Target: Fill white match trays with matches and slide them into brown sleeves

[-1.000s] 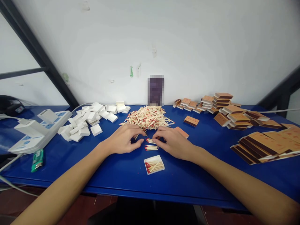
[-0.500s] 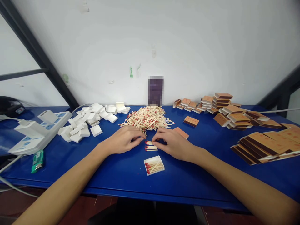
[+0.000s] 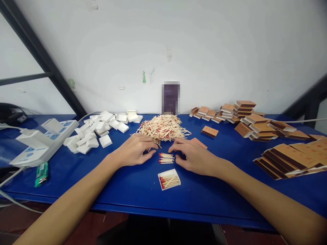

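Note:
A short row of red-headed matches [image 3: 167, 158] lies on the blue table between my hands, heads to the left. My right hand [image 3: 194, 156] is just right of the row, thumb and fingers apart and nothing between them. At the near left edge of a large match pile [image 3: 166, 127] rests my left hand [image 3: 136, 149], its thumb and forefinger slightly parted, with no match visible in them. Closer to me is a white matchbox tray [image 3: 178, 174] partly filled with matches. An orange matchbox sleeve [image 3: 199, 143] lies partly hidden behind my right hand.
White matchbox trays [image 3: 98, 127] are heaped at left, beside a power strip [image 3: 55, 143] and a green lighter [image 3: 41, 174]. Orange matchbox sleeves [image 3: 258, 127] are piled at right, with a nearer stack [image 3: 288, 158]. One sleeve [image 3: 209, 131] lies alone. A wall stands behind.
My right hand has drawn back slightly to the right from the row of matches, and its thumb and fingers have spread. My left hand has stayed nearly in place.

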A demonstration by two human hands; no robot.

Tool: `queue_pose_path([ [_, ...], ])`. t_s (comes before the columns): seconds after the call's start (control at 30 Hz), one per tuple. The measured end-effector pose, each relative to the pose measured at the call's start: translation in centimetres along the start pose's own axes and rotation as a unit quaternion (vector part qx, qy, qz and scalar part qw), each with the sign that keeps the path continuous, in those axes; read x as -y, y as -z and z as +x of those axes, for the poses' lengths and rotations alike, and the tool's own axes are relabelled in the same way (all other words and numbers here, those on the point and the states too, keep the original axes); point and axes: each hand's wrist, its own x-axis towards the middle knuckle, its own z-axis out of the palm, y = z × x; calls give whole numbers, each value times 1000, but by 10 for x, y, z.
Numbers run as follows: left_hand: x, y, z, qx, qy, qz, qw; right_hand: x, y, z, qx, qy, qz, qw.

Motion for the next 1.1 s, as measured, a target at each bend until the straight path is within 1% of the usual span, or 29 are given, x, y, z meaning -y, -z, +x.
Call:
queue_pose_path([
  [0.1, 1, -1, 0, 41, 10, 9, 999, 0, 0, 0, -2, 4, -2, 1000],
  [0.2, 0, -2, 2, 56, 12, -2, 998, 1, 0, 1, -5, 6, -1, 1000],
  [0.37, -4, -5, 4, 62, 13, -17, 998, 3, -1, 1, -3, 1, -20, 1000],
  [0.53, -3, -7, 4, 61, 9, -26, 998, 1, -3, 2, -4, 6, -22, 1000],
  [0.67, -3, -5, 4, 53, 20, -30, 998, 2, -2, 0, -2, 16, -20, 1000],
  [0.73, -5, -2, 4, 51, 33, -32, 998, 5, 0, -1, -3, 18, -14, 1000],
  [0.87, -11, 3, 5, 66, 49, -35, 996, 8, 2, -1, 1, 12, 0, 1000],
  [0.97, -14, 3, 5, 74, 53, -32, 995, 7, 0, 2, 2, 0, 28, 1000],
  [1.1, -15, -1, 5, 76, 48, -41, 995, 5, -2, 5, -3, 0, 54, 999],
])
